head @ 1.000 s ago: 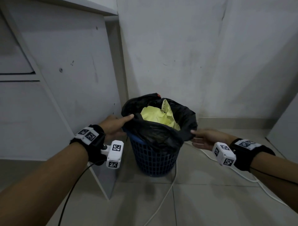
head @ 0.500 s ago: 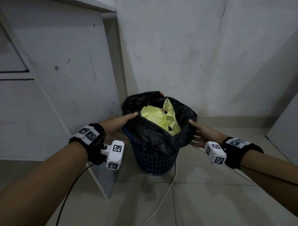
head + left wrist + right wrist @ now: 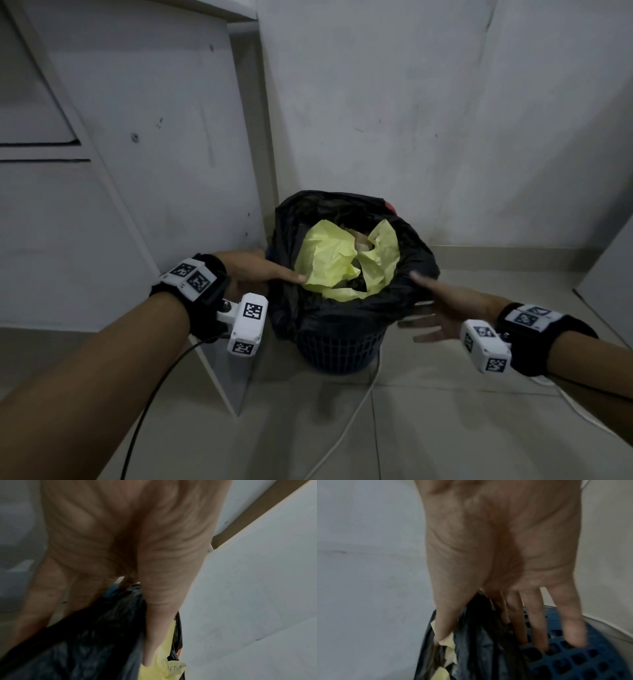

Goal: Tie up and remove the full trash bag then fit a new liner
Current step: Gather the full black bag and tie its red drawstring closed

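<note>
Reaching out on both sides, you have your hands at the rim of the bag. Your left hand (image 3: pixel 255 270) sits at the left side of the black plastic trash bag (image 3: pixel 346 308). Its thumb lies flat and straight over the top of the bag's edge, with the tip by the crumpled yellow paper (image 3: pixel 329 263). In the left wrist view the other fingers (image 3: pixel 42 601) go down the outside of the bag, and the black plastic is bunched between them and the thumb. So this hand pinches the bag's rim.

Your right hand (image 3: pixel 448 301) is at the right side of the bag. Its thumb points at the rim and touches the black plastic. The right wrist view shows the thumb on the inner side of the edge next to the yellow paper, and the four fingers (image 3: pixel 537 622) spread out and straight, down the outside over the bin. This hand is not closed on anything; its fingers lie straight.

The bag is in the round dark blue plastic bin with a grid of holes (image 3: pixel 337 349). The bag's mouth is wide and not tied, and its edge hangs over the bin's rim. The bin stands on the pale tiled floor (image 3: pixel 445 428) in a corner, near the grey wall (image 3: pixel 411 120). A white panel (image 3: pixel 154 154) stands just to its left. A white cord (image 3: pixel 346 428) lies on the floor by the bin.
</note>
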